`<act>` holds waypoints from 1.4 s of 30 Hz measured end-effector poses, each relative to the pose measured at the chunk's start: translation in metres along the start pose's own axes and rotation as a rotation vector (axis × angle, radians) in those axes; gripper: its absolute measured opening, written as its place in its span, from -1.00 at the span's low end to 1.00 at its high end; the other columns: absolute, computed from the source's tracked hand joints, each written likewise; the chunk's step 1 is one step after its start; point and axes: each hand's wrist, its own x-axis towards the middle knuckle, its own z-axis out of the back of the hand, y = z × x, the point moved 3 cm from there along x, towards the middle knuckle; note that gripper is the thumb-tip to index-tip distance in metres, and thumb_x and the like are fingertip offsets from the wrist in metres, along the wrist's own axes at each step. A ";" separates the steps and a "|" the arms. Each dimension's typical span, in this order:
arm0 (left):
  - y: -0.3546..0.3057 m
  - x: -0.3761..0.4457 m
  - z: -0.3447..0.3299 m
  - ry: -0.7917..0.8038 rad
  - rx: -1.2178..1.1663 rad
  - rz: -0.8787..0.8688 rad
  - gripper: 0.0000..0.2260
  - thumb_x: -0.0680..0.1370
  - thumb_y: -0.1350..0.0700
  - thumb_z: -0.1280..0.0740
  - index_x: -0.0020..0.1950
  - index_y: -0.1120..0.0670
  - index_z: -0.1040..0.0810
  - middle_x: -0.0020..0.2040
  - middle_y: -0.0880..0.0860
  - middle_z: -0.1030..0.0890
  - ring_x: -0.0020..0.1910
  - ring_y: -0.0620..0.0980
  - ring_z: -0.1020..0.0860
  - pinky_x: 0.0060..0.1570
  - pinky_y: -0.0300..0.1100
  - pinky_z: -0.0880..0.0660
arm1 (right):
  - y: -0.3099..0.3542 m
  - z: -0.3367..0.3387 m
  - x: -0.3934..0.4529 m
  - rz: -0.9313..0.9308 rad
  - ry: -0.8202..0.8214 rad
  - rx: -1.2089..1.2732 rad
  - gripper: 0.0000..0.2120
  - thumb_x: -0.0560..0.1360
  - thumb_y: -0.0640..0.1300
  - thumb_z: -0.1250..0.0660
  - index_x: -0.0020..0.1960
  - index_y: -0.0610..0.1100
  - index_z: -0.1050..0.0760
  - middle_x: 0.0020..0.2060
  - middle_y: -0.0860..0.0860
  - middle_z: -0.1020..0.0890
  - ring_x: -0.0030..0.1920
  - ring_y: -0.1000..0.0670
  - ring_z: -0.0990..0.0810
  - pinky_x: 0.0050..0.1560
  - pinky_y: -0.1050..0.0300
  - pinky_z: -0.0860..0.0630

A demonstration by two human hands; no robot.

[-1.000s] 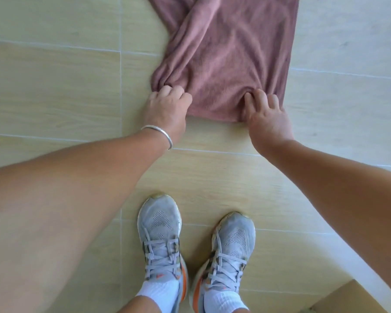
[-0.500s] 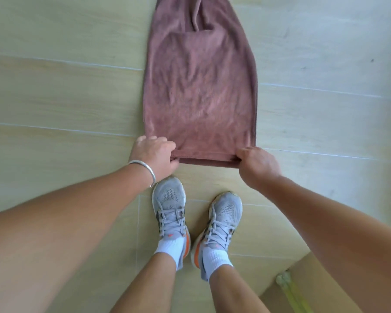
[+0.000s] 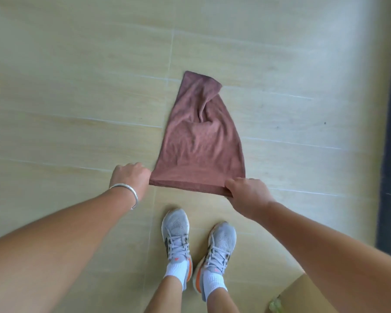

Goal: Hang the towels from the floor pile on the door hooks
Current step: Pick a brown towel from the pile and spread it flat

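Currently, dusty-rose terry towel (image 3: 201,143) gripped at near corners by left hand (image 3: 131,178) and right hand (image 3: 246,197); far end likely dragged on pale wood-look floor (image 3: 77,86), corner slip possible.

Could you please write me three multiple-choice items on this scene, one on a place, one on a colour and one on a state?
1. Where does the bracelet sit?
A. on the left wrist
B. on the right wrist
C. on the floor

2. What colour is the towel?
A. white
B. reddish brown
C. blue

3. How is the towel held?
A. by one hand in the middle
B. by no hand, lying flat
C. by both hands at its near corners

Answers:
1 A: the silver band circles the wrist behind the left hand.
2 B: the cloth is reddish brown against the pale floor.
3 C: the left hand grips one near corner and the right hand pinches the other, with the rest trailing away from the shoes.
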 end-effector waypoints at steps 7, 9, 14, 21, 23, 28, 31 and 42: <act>0.079 -0.006 0.165 -0.175 0.000 0.115 -0.76 0.52 0.18 -0.21 0.05 -0.07 -0.58 0.04 -0.05 -0.54 0.11 0.02 -0.53 -0.07 -0.13 -0.32 | -0.036 0.205 0.030 -0.131 -0.103 -0.161 -0.72 0.51 -0.21 -0.13 0.10 0.05 -0.49 -0.02 0.04 -0.57 0.00 -0.07 -0.57 -0.16 0.11 -0.36; 0.104 -0.016 0.227 -0.283 -0.046 0.139 -0.80 0.52 0.18 -0.21 -0.01 -0.05 -0.58 -0.02 -0.05 -0.55 0.01 0.03 -0.52 -0.10 -0.14 -0.33 | -0.042 0.275 0.029 -0.180 -0.171 -0.160 -0.64 0.48 -0.26 -0.10 0.10 0.08 -0.50 -0.01 0.07 -0.58 0.00 -0.04 -0.55 -0.17 0.13 -0.33; 0.163 -0.061 0.387 -0.627 -0.236 0.212 -0.86 0.50 0.09 -0.26 -0.19 -0.02 -0.59 -0.25 -0.01 -0.57 -0.21 0.08 -0.40 -0.28 -0.18 -0.27 | -0.048 0.433 0.000 -0.172 -0.515 -0.080 -0.71 0.49 -0.24 -0.13 0.05 0.02 -0.53 -0.01 0.02 -0.58 0.05 -0.08 -0.52 -0.09 0.12 -0.32; 0.200 -0.137 0.487 -1.012 -0.274 0.132 -0.80 0.55 -0.02 -0.29 -0.18 -0.01 -0.64 -0.25 0.02 -0.58 -0.16 0.14 -0.49 -0.32 -0.14 -0.19 | -0.047 0.527 -0.054 -0.123 -0.775 -0.031 -0.73 0.49 -0.17 -0.19 0.12 0.02 -0.54 0.04 0.04 -0.58 0.10 -0.06 -0.49 -0.08 0.14 -0.28; 0.200 -0.150 0.476 -1.004 -0.258 0.101 -0.81 0.56 -0.04 -0.30 -0.17 -0.04 -0.65 -0.24 0.00 -0.58 -0.15 0.12 -0.50 -0.31 -0.15 -0.18 | -0.046 0.520 -0.061 -0.097 -0.762 -0.020 -0.73 0.48 -0.18 -0.19 0.11 0.01 -0.54 0.04 0.06 -0.57 0.08 -0.05 -0.49 -0.07 0.13 -0.30; 0.180 -0.162 0.395 -0.872 -0.278 -0.055 -0.93 0.45 0.09 -0.49 -0.24 -0.04 -0.68 -0.36 -0.02 -0.57 -0.25 0.12 -0.53 -0.34 -0.18 -0.24 | -0.044 0.437 -0.065 -0.037 -0.632 -0.031 -0.79 0.52 -0.17 -0.20 0.07 0.00 -0.56 0.00 0.06 -0.61 0.05 -0.05 -0.52 0.02 0.08 -0.41; 0.157 -0.157 0.322 -0.746 -0.364 -0.133 -0.83 0.29 0.21 -0.61 -0.31 -0.02 -0.69 -0.44 -0.04 -0.54 -0.36 0.11 -0.54 -0.37 -0.24 -0.20 | -0.044 0.361 -0.067 -0.012 -0.514 -0.026 -0.82 0.55 -0.11 -0.19 0.04 0.00 -0.56 -0.02 0.07 -0.61 0.06 -0.05 -0.53 0.00 0.11 -0.40; 0.077 -0.113 0.076 -0.406 -0.522 -0.116 -0.92 0.39 0.16 -0.54 -0.20 -0.01 -0.71 -0.32 -0.02 -0.61 -0.24 0.13 -0.56 -0.26 -0.10 -0.43 | -0.034 0.101 -0.069 -0.029 -0.149 0.099 -0.81 0.58 -0.03 -0.20 0.10 0.02 -0.55 0.01 0.04 -0.60 0.11 -0.08 -0.51 0.05 0.07 -0.40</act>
